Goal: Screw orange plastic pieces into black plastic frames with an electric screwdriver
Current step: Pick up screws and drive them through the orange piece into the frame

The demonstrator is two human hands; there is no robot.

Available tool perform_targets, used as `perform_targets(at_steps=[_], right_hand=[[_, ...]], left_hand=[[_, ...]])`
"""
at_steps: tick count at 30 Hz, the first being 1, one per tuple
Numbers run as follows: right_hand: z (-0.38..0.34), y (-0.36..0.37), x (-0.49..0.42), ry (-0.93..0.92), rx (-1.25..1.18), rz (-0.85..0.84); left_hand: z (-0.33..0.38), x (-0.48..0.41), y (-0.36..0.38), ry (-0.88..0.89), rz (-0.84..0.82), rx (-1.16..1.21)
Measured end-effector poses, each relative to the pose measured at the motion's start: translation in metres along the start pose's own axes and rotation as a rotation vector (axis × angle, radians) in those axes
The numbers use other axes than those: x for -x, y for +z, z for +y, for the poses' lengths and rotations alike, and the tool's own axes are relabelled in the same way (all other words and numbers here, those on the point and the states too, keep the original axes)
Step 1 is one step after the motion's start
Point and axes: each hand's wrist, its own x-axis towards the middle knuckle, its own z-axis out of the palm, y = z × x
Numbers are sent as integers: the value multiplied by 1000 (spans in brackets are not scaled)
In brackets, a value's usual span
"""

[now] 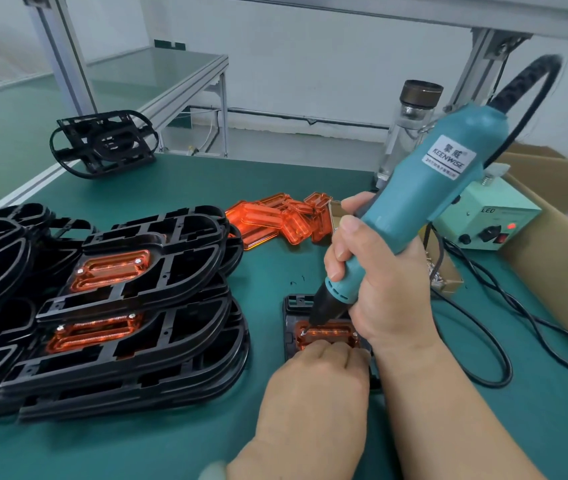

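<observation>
Several frames [171, 271] are lying finished; right hand [379, 282], gripping the screwdriver [424, 188], is fastening another orange piece [327, 336], left hand [317, 379] clamping it; spares [286, 220] are waiting.

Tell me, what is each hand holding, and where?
The right hand grips the electric screwdriver around its lower barrel. The left hand, fingers curled, holds down the orange piece at its near edge.

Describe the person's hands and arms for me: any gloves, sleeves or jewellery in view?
The left hand and right hand are both bare: no gloves and no rings showing. The left forearm and right forearm are bare too, with no sleeve, watch or wrist strap as far as the frame shows.
</observation>
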Motion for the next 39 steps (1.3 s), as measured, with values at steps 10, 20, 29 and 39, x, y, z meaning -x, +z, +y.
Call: perform_targets(at_steps=[10, 20, 29, 39], right_hand=[[4, 10, -6, 61, -3, -316], [2, 2, -5, 23, 19, -240], [3, 3, -4, 21, 17, -281], [5, 1, -1, 37, -5, -189]], left_hand=[[0, -2, -1, -2, 32, 5], [-1, -1, 0, -14, -42, 3], [-2, -2, -3, -22, -46, 8], [0, -7, -9, -46, -87, 3]])
